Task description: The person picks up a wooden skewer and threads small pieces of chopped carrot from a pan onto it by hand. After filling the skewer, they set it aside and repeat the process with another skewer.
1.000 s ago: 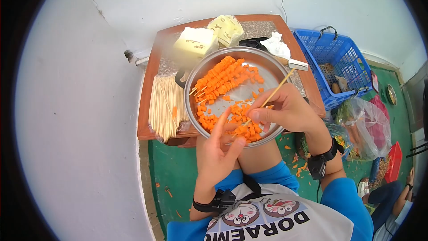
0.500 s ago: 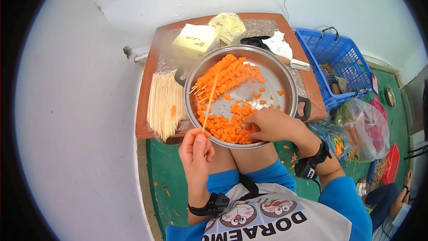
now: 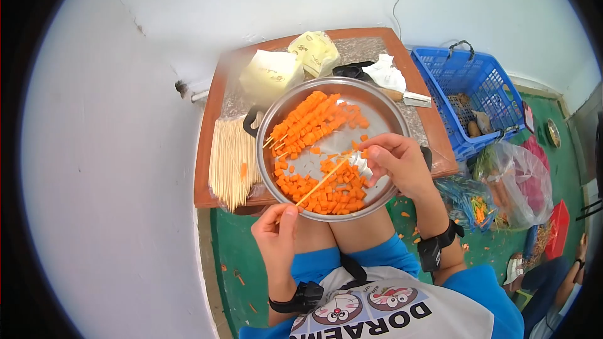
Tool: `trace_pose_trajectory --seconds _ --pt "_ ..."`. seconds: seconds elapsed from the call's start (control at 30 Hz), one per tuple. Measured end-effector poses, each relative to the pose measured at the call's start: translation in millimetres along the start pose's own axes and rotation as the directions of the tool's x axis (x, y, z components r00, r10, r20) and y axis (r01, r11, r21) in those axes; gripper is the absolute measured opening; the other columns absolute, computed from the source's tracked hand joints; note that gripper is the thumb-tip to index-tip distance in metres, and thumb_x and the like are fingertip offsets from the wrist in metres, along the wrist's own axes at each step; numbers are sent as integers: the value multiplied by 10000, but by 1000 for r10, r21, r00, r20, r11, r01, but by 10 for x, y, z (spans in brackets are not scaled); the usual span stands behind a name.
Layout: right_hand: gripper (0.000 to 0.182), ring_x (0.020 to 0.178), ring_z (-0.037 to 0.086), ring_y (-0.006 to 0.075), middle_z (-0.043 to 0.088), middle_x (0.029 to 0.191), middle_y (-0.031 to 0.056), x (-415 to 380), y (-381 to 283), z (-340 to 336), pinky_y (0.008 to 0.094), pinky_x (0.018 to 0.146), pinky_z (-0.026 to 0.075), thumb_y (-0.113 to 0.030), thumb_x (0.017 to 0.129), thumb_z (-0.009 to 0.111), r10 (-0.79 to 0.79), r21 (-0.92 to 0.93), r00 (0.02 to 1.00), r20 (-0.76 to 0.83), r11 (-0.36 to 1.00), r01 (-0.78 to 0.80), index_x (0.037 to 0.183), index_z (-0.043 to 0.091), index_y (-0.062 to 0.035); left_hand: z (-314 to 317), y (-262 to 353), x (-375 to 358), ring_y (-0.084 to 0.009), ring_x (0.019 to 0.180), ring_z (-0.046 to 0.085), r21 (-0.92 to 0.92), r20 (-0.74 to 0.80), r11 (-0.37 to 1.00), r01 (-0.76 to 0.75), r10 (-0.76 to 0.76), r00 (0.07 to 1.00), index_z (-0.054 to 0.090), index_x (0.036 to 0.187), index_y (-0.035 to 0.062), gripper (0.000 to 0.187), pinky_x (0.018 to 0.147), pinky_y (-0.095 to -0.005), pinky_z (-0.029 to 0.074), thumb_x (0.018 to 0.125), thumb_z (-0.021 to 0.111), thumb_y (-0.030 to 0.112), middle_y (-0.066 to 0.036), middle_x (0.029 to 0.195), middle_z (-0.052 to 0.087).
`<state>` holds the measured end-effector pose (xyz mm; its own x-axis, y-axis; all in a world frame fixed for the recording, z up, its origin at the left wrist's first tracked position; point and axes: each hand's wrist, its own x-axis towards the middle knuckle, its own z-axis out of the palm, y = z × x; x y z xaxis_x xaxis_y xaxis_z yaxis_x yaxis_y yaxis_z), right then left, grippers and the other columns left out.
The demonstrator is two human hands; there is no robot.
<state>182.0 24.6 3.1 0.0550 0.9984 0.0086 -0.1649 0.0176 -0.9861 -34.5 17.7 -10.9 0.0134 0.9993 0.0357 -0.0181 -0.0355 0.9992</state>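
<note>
My left hand [image 3: 276, 229] pinches the lower end of a bamboo skewer [image 3: 323, 181], which slants up and right over the steel pan [image 3: 384, 119]. At its far tip, the fingers of my right hand [image 3: 403, 168] close on a small carrot piece [image 3: 364, 153]. Loose carrot chunks [image 3: 320, 196] lie heaped in the near part of the pan. Finished-looking carrot skewers [image 3: 312, 118] rest together at its far left, with bare stick ends pointing left. Left of the pan, many bamboo skewers [image 3: 227, 160] lie in a bundle with one carrot bit on top.
Yellowish paper packets [image 3: 314, 52], white crumpled paper [image 3: 385, 74] and a wide blade [image 3: 417, 99] lie behind the pan on the wooden table [image 3: 443, 141]. Right of it stand a blue basket [image 3: 433, 66] and plastic bags [image 3: 518, 182]. Another person's leg [image 3: 541, 285] shows lower right.
My right hand has risen from the loose carrots to the skewer's tip with a carrot piece. The skewer has tipped from nearly upright to slanting right.
</note>
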Motion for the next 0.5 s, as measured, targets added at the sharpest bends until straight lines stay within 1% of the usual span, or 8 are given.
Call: trace_pose_trajectory --seconds 0.07,0.1,0.13,0.2,0.27,0.3,0.37,0.5 --pt "196 607 562 117 565 730 88 -39 20 -2 229 506 503 -99 787 533 30 409 998 -59 913 -4 930 544 34 35 1 -12 -42 387 321 17 23 1000 -11 11 1000 536 691 -52 176 370 -178 216 781 501 95 17 457 377" --pt "196 607 562 117 565 730 88 -51 25 -14 229 506 503 -99 787 533 23 413 998 -64 911 5 930 544 34 34 -6 -23 -41 387 326 26 29 1000 -10 10 1000 535 686 -51 176 372 -177 213 779 501 94 13 456 384" --pt "209 616 564 120 568 739 92 -62 29 -29 235 510 504 -114 795 524 60 491 998 -29 870 -38 949 531 27 27 -14 -30 -41 387 326 31 35 999 -16 15 999 535 686 -51 176 372 -177 213 779 501 94 13 456 384" --pt "223 625 565 123 570 749 96 -74 57 -64 240 515 506 -129 802 515 88 567 996 7 820 -77 967 519 21 15 -28 -37 -13 450 372 17 47 1000 22 -23 999 579 743 -37 113 403 -146 249 760 555 72 24 530 460" --pt "240 681 572 140 571 786 98 -64 116 -102 264 560 513 -169 820 486 16 726 985 170 674 -136 977 504 13 40 -10 -42 -12 459 376 32 53 999 24 -26 998 582 746 -41 112 409 -145 255 756 558 67 22 541 471" --pt "240 681 572 140 571 786 98 -63 136 -101 264 560 513 -169 820 486 12 728 986 167 673 -132 977 504 13 55 -4 -44 -12 467 381 43 54 999 31 -33 998 584 749 -46 111 414 -143 261 753 561 62 20 551 481" --pt "254 730 573 154 568 826 96 -65 169 -76 285 613 514 -193 830 467 -10 764 968 251 616 -192 976 498 12 71 -14 -50 -11 475 385 48 53 999 19 -22 998 585 753 -49 108 419 -143 267 750 563 56 17 559 487" --pt "252 769 570 160 561 853 101 -87 154 -30 301 641 510 -186 829 470 15 743 981 194 651 -157 979 499 14 93 -32 -50 -13 498 396 28 43 1000 -13 12 999 585 756 -57 103 433 -140 283 745 565 43 5 586 505"
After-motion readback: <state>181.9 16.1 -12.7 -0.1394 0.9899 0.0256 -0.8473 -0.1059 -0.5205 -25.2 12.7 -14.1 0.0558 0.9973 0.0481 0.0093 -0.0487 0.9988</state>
